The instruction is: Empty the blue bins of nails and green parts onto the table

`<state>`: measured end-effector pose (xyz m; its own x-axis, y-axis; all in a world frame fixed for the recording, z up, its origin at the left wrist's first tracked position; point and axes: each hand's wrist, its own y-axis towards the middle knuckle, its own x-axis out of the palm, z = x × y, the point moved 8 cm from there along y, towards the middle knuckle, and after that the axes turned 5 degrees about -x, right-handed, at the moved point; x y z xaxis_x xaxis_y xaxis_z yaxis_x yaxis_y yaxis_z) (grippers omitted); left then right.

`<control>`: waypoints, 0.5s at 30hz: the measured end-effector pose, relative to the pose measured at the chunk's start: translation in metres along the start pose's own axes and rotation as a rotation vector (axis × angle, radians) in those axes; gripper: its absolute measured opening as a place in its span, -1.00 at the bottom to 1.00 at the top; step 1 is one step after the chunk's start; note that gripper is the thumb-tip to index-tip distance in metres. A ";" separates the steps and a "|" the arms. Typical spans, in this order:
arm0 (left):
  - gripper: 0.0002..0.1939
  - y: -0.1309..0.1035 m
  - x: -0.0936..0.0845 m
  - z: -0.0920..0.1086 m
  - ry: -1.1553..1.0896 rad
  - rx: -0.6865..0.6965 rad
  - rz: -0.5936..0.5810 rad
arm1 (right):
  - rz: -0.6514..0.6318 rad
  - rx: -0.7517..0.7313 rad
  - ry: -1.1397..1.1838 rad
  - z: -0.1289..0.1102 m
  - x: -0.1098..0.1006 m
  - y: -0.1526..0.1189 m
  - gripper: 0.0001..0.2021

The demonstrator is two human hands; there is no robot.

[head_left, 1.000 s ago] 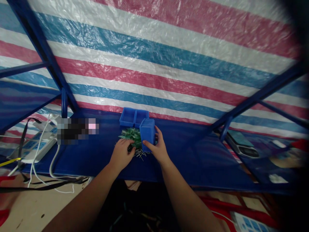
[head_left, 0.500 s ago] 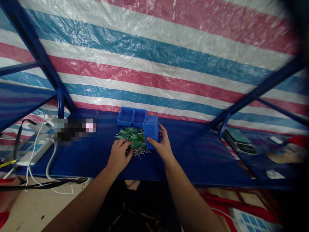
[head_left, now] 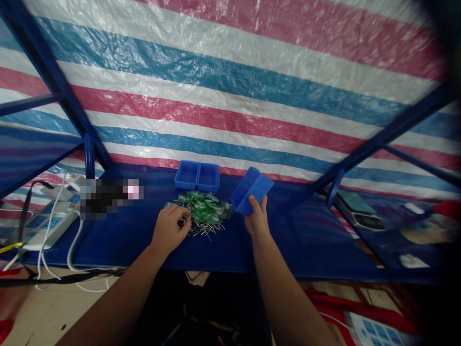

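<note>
A loose pile of green plastic packets and thin metal pins (head_left: 209, 211) lies on the blue table. At its left edge my left hand (head_left: 171, 227) rests with curled fingers; what they hold, if anything, is hidden. My right hand (head_left: 258, 216) grips a blue bin (head_left: 250, 190) by its near side, tilted, to the right of the pile. Two more blue bins (head_left: 197, 177) stand side by side just behind the pile, and no contents show in them.
White power strips (head_left: 54, 223) with cables lie at the left, beside a pixelated dark object (head_left: 104, 199). Blue frame posts (head_left: 90, 156) rise at both sides. A scale (head_left: 360, 211) sits at the right. Striped sheeting (head_left: 223, 96) hangs behind the table.
The held bin has moved right, away from the pile, and turned so its inside shows. My left hand has shifted slightly left. More of the green packets are visible.
</note>
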<state>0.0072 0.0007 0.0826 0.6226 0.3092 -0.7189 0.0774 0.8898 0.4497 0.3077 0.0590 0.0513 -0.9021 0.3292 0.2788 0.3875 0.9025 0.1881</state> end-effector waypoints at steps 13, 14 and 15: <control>-0.76 0.023 0.009 -0.072 0.001 -0.166 0.037 | -0.073 0.336 0.072 0.041 -0.005 0.053 -0.50; -0.76 0.022 0.011 -0.073 -0.001 -0.169 0.033 | -0.054 0.331 0.026 0.043 -0.006 0.057 -0.48; -0.76 0.021 0.012 -0.074 0.000 -0.172 0.030 | -0.043 0.316 -0.016 0.044 -0.007 0.060 -0.46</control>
<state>-0.0414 0.0482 0.0443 0.6223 0.3361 -0.7070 -0.0756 0.9247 0.3731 0.3287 0.1229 0.0194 -0.9202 0.2913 0.2614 0.2735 0.9563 -0.1030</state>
